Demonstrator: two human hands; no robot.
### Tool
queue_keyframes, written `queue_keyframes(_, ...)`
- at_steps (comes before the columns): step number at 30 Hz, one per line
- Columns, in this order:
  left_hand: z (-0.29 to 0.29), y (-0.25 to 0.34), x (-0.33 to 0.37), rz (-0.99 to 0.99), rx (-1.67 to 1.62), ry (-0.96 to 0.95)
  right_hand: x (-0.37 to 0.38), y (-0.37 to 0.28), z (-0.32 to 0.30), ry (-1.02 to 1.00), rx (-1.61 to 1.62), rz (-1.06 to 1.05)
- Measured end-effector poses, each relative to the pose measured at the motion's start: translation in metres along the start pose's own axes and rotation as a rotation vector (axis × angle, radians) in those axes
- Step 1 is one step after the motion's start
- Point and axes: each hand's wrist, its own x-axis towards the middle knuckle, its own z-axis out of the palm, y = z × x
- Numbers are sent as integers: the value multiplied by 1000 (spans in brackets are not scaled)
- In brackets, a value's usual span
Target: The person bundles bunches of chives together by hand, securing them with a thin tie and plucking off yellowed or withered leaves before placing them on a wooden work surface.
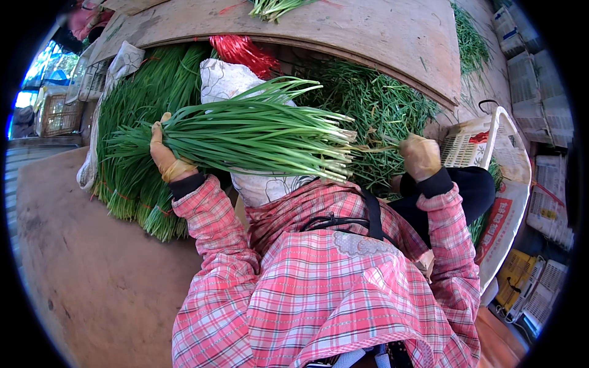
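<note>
My left hand point(164, 153), in a thin yellowish glove, is closed round the leafy end of a big bunch of garlic chives point(257, 132). The bunch lies level across my lap, its pale cut ends toward the right. My right hand point(421, 158), gloved alike, makes a fist to the right of those ends. A thin yellowed leaf point(375, 148) stretches from the stem ends to this fist, pinched in it. Beneath the bunch a white sack point(226, 80) covers part of my lap. Most of the left fingers are hidden behind the leaves.
Tied chive bundles point(144, 80) are heaped at the left. Loose green trimmings point(374, 110) pile up beyond my right hand. A wooden board point(343, 30) crosses the far side, with red ties point(244, 54) at its edge. A white basket point(515, 147) stands right, near stacked crates point(531, 86).
</note>
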Motion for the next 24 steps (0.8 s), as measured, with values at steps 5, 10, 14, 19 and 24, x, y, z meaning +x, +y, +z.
queue_keyframes(5, 0, 0, -4, -6, -20, 0, -9, -16, -30, 146, 325, 156)
queue_keyframes(10, 8, 2, -10, -18, 4, -26, 20, -81, -72, 338, 429, -250)
queue_keyframes(14, 10, 3, -12, -47, -45, -55, 59, -117, -62, 334, 172, -329)
queue_keyframes(19, 3, 4, -10, -27, -24, -57, 67, -116, -34, 300, 444, -427)
queue_keyframes(24, -6, 2, -6, -78, -80, -77, 15, -48, -41, 227, 217, -208)
